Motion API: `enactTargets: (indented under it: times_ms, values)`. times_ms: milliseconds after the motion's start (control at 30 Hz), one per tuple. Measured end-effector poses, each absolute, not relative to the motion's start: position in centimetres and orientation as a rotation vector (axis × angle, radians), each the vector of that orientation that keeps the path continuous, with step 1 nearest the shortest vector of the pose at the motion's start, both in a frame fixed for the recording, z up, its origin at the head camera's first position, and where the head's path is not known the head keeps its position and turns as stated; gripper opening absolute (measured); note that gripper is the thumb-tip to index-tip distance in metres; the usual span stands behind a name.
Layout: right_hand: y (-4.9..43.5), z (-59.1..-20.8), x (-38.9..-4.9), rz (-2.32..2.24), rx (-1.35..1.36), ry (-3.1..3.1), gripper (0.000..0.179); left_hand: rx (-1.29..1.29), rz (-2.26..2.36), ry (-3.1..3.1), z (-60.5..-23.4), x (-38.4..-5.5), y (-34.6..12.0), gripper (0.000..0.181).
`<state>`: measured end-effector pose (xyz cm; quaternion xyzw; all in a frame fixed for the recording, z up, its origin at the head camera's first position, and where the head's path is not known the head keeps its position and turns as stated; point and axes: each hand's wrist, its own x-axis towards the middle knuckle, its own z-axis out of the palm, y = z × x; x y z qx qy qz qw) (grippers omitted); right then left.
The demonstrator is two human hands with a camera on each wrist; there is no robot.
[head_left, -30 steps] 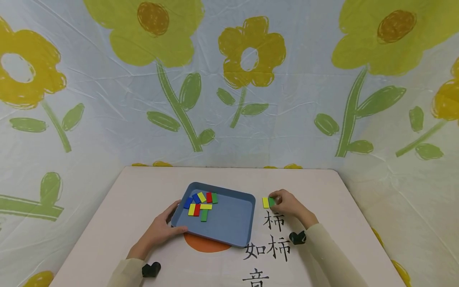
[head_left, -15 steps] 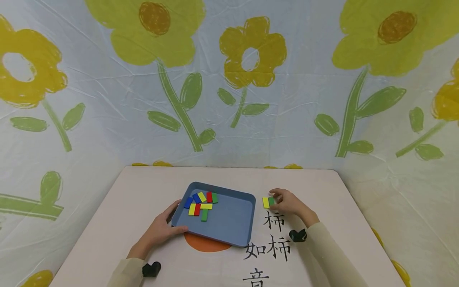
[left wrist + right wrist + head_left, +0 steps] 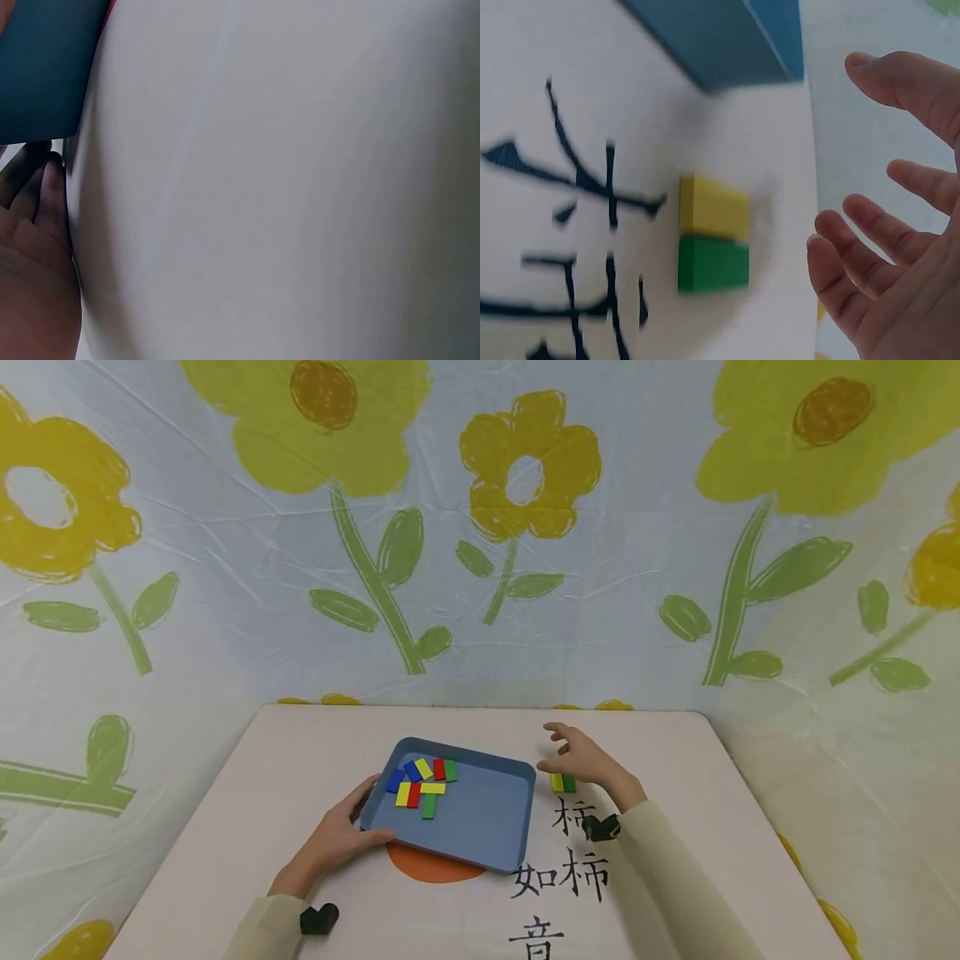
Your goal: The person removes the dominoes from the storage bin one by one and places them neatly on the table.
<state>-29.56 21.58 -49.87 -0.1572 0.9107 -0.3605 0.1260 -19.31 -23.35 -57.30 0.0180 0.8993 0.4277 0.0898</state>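
Note:
My left hand (image 3: 333, 842) grips the left corner of a blue tray (image 3: 483, 814), thumb over the near rim and fingers along the left side. Several red, yellow, green and blue blocks lie in the tray's left half. To the right of the tray, a yellow block (image 3: 718, 210) and a green block (image 3: 714, 264) stand side by side on the table, touching. Above and just behind that pair is my right hand (image 3: 588, 762), its fingers spread and holding nothing. In the left wrist view, part of the tray (image 3: 45, 71) hides some of the left fingers.
The pale table (image 3: 247, 793) carries printed black characters (image 3: 577, 877) to the right of the tray. An orange printed shape (image 3: 431, 867) shows under its near edge. A flower-patterned cloth (image 3: 630, 627) hangs behind the table and at both sides.
My right hand has let go of the green block, lifted off and moved left and away, its fingers opening. Yellow and green blocks stay on the table. The left hand and tray have not moved.

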Motion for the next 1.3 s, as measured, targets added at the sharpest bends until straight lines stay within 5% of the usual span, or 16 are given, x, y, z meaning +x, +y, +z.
enactTargets:
  times_ms: [733,1300]
  values:
    - [9.9,-50.8,-28.5,-1.077,-0.769,2.517,0.080,0.046,1.258,2.690,-57.4,-19.4,-23.2,0.106]
    - [7.7,-51.9,-27.7,-0.883,-0.799,2.450,0.071,0.049,1.287,2.685,-57.4,-19.2,-23.3,0.105]
